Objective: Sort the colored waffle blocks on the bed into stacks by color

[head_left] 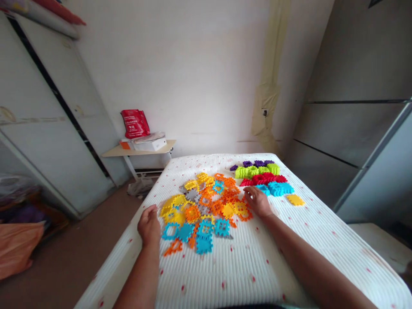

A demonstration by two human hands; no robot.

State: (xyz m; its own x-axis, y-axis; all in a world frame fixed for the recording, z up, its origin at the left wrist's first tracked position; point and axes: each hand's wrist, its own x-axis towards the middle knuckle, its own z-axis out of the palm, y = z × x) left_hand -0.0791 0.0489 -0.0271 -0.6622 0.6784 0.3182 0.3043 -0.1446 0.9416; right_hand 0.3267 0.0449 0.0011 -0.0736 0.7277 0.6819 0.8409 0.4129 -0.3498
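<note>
A loose heap of plastic interlocking tiles [206, 201] in orange, yellow, blue and grey lies between my two hands. My left hand [149, 225] hovers at the heap's left side, fingers curled in, with nothing visible in it. At the right edge of the heap, my right hand [258, 201] has its fingers bent and slightly apart near the orange tiles [230, 195]; no tile shows in its grasp. Beyond it are rows of same-coloured tiles: blue [280, 189], red [265, 178], green [254, 172] and purple [259, 163]. A single yellow tile [295, 200] lies in front of the blue row.
Everything rests on a bed-like surface with a white, red-dotted cover [222, 274]. A small table [112, 151] at the back left bears a red bag [135, 123] and a white box [151, 143]. Cabinets flank both sides, and a wall stands behind.
</note>
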